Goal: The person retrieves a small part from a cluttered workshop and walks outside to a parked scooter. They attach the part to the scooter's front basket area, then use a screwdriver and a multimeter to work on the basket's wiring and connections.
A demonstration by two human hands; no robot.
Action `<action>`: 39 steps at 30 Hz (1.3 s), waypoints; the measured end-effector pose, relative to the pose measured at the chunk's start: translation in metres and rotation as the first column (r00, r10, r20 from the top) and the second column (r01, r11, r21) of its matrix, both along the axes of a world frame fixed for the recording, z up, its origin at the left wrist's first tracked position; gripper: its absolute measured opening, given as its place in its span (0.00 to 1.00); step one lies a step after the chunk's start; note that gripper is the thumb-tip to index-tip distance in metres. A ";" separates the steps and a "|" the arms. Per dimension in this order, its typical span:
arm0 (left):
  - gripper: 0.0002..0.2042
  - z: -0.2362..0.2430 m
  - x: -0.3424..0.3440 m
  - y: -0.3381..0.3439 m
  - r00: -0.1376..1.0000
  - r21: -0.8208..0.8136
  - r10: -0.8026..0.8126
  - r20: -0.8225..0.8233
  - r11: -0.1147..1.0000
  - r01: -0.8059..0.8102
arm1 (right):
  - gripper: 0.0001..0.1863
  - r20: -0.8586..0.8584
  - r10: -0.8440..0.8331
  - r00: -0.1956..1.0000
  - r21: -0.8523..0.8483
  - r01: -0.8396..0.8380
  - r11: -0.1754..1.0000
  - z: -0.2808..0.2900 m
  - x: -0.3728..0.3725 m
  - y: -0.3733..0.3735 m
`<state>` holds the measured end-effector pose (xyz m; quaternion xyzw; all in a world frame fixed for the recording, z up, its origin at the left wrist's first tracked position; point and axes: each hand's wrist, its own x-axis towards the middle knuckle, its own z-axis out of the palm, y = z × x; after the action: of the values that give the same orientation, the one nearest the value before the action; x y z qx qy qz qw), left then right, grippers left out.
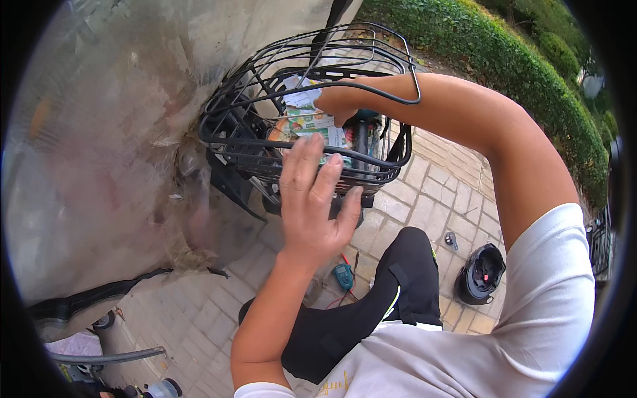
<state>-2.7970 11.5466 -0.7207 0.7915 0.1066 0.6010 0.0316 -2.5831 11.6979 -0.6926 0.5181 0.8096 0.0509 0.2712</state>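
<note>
A black wire basket (pixel 229 142) with a hinged wire lid (pixel 279 46) tilted up stands in front of me. My right hand (pixel 338 103) reaches under the lid into the basket, against a white sheet of paper (pixel 302 96); its fingers are mostly hidden. Colourful printed papers (pixel 312 126) lie beneath it, with a dark cylindrical thing (pixel 361 136) to their right. My left hand (pixel 310 199) is raised at the basket's near rim, fingers spread, holding nothing. Whether its fingertips touch the rim is unclear.
A dirty translucent sheet (pixel 113 132) hangs on the left against the basket. On the paving (pixel 424 205) lie a teal multimeter (pixel 343 275) with leads, a black helmet (pixel 481 273) and a small dark object (pixel 451 240). A hedge (pixel 491 60) runs along the upper right.
</note>
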 end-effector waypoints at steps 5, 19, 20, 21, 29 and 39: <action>0.37 0.025 -0.020 0.012 0.966 0.031 0.200 -0.162 0.980 -0.198 | 0.23 -0.074 -0.071 0.995 -0.080 0.065 0.995 0.022 0.000 0.001; 0.54 0.022 0.030 0.054 0.918 0.148 0.392 -0.054 0.913 -0.381 | 0.21 -0.645 -0.235 0.727 0.075 0.367 0.927 0.176 0.065 -0.243; 0.53 0.022 0.031 0.053 0.905 0.139 0.419 -0.067 0.903 -0.408 | 0.19 -0.623 -0.362 0.694 -0.050 0.426 0.903 0.154 0.083 -0.270; 0.52 0.023 0.031 0.051 0.909 0.113 0.411 -0.071 0.909 -0.402 | 0.16 -0.622 -0.496 0.606 -0.199 0.490 0.848 0.126 0.101 -0.296; 0.36 0.062 0.010 0.058 0.850 -0.090 0.110 -0.516 0.979 -0.181 | 0.24 -0.560 -0.770 -0.306 -0.655 0.733 0.185 -0.326 0.131 -0.517; 0.21 0.053 -0.012 0.108 0.965 -0.614 -0.009 -0.260 0.773 -0.159 | 0.55 -0.680 0.633 -0.370 -0.541 -0.329 -0.774 -0.468 0.162 -0.673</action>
<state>-2.8093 11.6547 -0.6678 0.7990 0.3362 0.4274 0.2567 -2.4213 11.0248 -1.1607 -0.6414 0.6417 -0.0683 0.4150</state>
